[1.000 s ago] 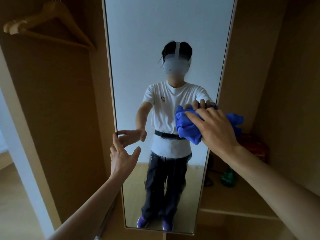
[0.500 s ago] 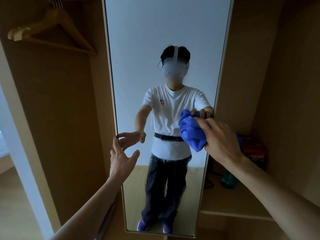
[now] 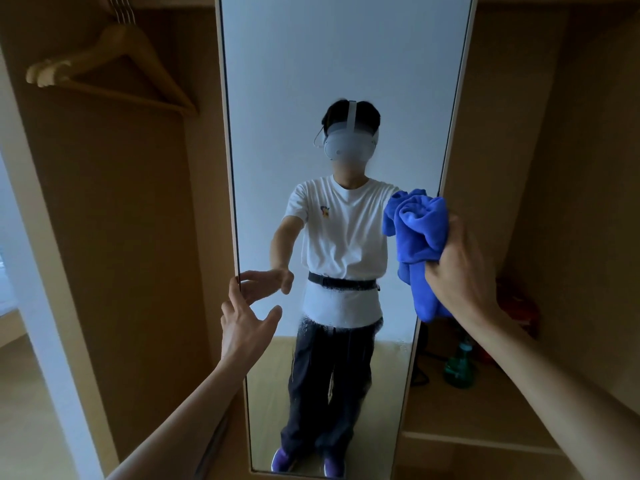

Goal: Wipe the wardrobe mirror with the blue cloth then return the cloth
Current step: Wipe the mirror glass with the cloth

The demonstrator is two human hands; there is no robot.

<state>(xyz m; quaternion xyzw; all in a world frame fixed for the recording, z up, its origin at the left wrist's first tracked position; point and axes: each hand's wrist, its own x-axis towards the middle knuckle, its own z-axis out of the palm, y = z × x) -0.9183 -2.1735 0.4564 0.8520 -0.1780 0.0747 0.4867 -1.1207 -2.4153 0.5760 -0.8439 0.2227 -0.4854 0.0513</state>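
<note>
Dim wooden wardrobe panels [image 3: 138, 237], hangers [image 3: 114, 64] upper left, shelf [image 3: 502, 424] with green bottle [image 3: 459, 370] lower right.

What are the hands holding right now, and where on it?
The right hand grips the blue cloth around its bunched middle; the left hand holds nothing.

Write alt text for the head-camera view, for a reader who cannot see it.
A right hand grips a bunched blue cloth at the right edge of a tall wardrobe mirror; the open left hand reaches its left edge. A wooden hanger hangs at left.
</note>
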